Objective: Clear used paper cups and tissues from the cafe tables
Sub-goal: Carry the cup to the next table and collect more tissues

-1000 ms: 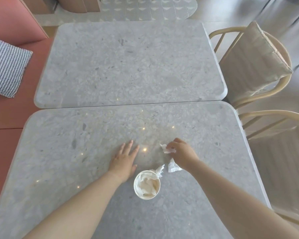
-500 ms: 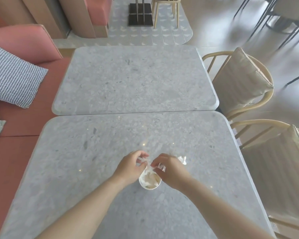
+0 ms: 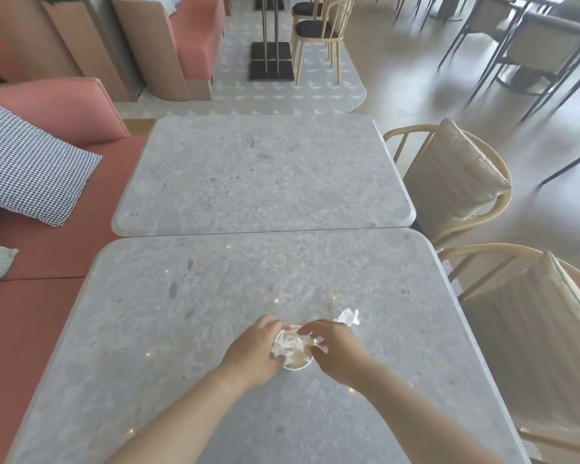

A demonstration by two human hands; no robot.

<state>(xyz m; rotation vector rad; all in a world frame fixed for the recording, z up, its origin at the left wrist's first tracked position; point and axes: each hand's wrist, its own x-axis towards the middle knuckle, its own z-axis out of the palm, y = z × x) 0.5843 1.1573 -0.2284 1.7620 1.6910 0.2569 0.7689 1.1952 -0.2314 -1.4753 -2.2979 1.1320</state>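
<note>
There's the left hand [image 3: 252,356] curled round the paper cup [image 3: 298,365], right hand [image 3: 335,353] pinching crumpled tissue [image 3: 287,343] at its mouth, tissue scrap [image 3: 349,317] just beyond the cup

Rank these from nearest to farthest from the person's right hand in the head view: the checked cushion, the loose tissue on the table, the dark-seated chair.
From the right hand:
1. Loose tissue, just beyond it on the near table.
2. Checked cushion, on the sofa to the left.
3. Dark-seated chair, far across the room.

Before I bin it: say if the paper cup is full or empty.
Full: crumpled white tissue fills the paper cup past its rim.
</note>
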